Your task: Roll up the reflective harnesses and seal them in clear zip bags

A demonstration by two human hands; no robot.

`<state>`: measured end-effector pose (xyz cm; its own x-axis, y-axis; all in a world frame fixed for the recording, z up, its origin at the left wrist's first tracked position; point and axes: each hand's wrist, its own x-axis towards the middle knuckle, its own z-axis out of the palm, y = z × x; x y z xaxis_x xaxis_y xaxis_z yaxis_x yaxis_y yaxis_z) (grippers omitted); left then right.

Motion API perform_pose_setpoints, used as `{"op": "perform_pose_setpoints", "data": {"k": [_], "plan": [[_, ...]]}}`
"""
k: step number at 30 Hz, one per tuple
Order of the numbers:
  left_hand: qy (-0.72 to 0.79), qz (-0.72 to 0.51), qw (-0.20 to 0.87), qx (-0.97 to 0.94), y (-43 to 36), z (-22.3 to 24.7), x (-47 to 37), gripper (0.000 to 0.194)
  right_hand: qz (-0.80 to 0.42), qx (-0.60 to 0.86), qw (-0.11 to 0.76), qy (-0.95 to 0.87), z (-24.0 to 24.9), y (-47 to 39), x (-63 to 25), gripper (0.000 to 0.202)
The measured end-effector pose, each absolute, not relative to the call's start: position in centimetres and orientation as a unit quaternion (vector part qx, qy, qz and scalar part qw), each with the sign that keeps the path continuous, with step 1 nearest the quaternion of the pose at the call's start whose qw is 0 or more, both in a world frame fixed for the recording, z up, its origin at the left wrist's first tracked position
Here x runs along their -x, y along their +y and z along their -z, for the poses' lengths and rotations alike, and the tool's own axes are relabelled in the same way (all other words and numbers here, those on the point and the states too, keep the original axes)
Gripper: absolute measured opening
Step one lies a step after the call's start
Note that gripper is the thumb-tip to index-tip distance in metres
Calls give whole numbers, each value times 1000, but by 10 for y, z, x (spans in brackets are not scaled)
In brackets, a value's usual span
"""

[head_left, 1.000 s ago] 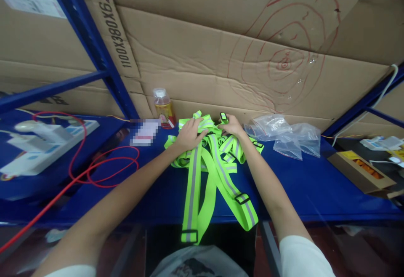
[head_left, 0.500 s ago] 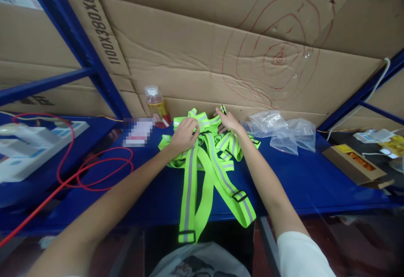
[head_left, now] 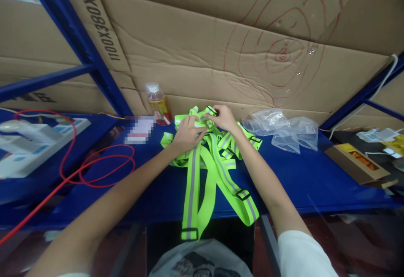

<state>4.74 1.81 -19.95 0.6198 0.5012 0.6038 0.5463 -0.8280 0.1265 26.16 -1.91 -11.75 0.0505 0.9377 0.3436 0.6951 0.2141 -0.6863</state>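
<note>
1. The reflective strap harness (head_left: 206, 163) lies on the blue shelf (head_left: 299, 180), bunched in front of the cardboard wall (head_left: 202, 58) and just right of the drink bottle (head_left: 157, 104).
2. Its long axis runs from that wall toward the person: two long neon-yellow bands with grey stripes trail off the shelf's near edge and hang over it, their looped ends pointing down.
3. The bunched, folded part sits at the far end, nearest the cardboard wall.
4. The left hand (head_left: 186, 131) rests on the left of the bunch, fingers curled and pressed onto the straps, arm stretched forward from the lower left.
5. The right hand (head_left: 224, 118) is at the top of the bunch, thumb and fingers pinching a strap end with a black buckle, wrist slightly raised, forearm angled in from the lower right.
6. Clear plastic bags (head_left: 280, 131) lie right of the harness, apart from it; a red cable (head_left: 94, 171) loops to the left of the bottle.
</note>
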Motion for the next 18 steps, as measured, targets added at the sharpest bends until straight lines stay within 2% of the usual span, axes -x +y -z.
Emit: {"op": "perform_pose_setpoints", "data": {"k": [4, 7, 10, 13, 15, 18], "plan": [[-291, 313, -11, 904, 24, 203, -48, 32, -150, 595, 372, -696, 116, -25, -245, 64], [-303, 328, -85, 891, 32, 207, -48, 24, -204, 564, 367, -711, 117, -25, -239, 66], [-308, 354, -131, 874, 36, 208, -47, 17, -272, 537, 380, -703, 118, -22, -240, 53], [-294, 399, -198, 846, 35, 207, -44, 14, -258, 540, 359, -716, 121, -19, -245, 18], [-300, 435, -240, 815, 34, 205, -41, 13, -251, 547, 345, -720, 125, -16, -248, 20], [-312, 491, -307, 753, 36, 203, -39, 31, -295, 543, 345, -706, 133, -11, -251, 23]]}}
